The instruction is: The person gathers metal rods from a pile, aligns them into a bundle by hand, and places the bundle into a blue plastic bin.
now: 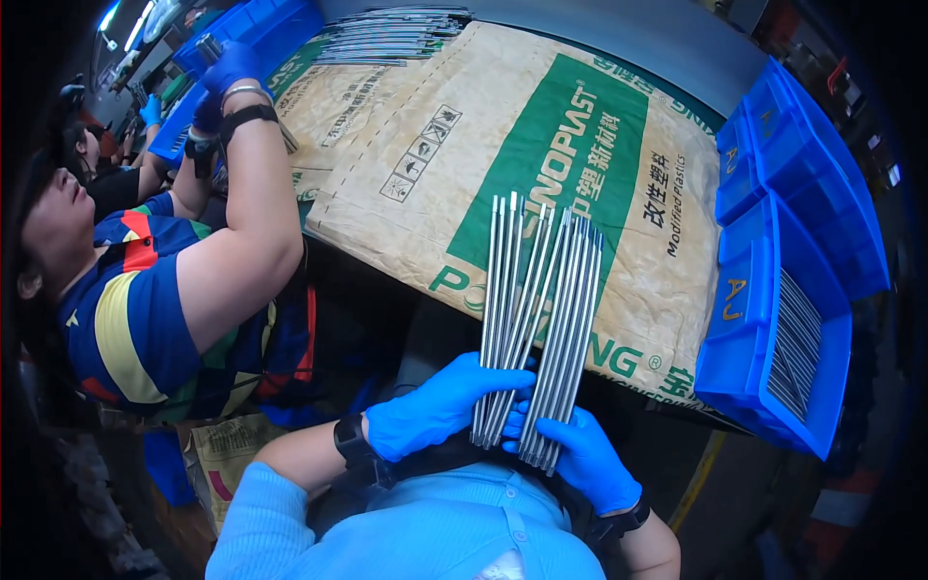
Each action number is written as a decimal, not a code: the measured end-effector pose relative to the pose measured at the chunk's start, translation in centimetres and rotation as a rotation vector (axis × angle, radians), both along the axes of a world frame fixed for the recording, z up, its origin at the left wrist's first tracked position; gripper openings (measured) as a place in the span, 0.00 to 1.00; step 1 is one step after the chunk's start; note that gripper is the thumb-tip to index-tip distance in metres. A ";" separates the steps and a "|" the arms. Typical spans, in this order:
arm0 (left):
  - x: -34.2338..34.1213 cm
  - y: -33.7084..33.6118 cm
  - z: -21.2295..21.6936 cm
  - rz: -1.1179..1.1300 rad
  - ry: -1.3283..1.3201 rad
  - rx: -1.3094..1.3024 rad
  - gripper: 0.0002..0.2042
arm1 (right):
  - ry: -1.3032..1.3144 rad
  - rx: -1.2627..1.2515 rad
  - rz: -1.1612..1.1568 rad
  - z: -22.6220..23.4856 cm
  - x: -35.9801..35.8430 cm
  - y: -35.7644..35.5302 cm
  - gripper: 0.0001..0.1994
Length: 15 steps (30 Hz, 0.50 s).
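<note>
Blue gloves cover both my hands, held close together in front of my body. My left hand (440, 401) is wrapped round a bundle of thin metal rods (505, 300), its thumb lying across them. Beside it, my right hand (585, 454) grips a second bundle of metal rods (565, 338) near the lower ends, thumb on top. Both bundles point away from me, their far ends fanned out above the paper-covered table (387, 232). Some fingers are hidden behind the rods.
At the right, a blue bin (739, 338) holds many rods; another blue bin (802, 184) stands behind it. A rod pile (391, 37) lies at the far left of the table. A co-worker in a striped shirt (145, 309) works on the left, gloved hands raised near a blue crate (256, 34).
</note>
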<state>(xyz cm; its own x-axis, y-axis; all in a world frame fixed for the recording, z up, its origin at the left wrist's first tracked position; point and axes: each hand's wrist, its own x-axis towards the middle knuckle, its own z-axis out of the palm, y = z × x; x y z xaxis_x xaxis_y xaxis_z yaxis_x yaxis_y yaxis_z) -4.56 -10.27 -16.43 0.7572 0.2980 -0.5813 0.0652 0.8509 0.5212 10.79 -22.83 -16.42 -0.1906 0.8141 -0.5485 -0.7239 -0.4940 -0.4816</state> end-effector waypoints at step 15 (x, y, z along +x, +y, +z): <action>0.3 -1.0 0.2 0.214 -0.049 -0.093 0.15 | -0.078 0.005 -0.039 0.9 0.5 -0.7 0.19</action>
